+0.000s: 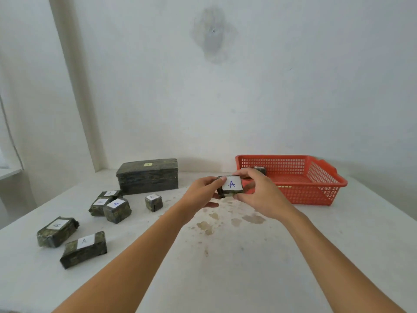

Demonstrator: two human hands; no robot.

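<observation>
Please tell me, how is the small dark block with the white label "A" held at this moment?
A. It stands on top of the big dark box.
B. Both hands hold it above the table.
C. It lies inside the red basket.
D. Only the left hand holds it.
B: the left hand and the right hand both grip the block, lifted above the table near the red basket.
</observation>
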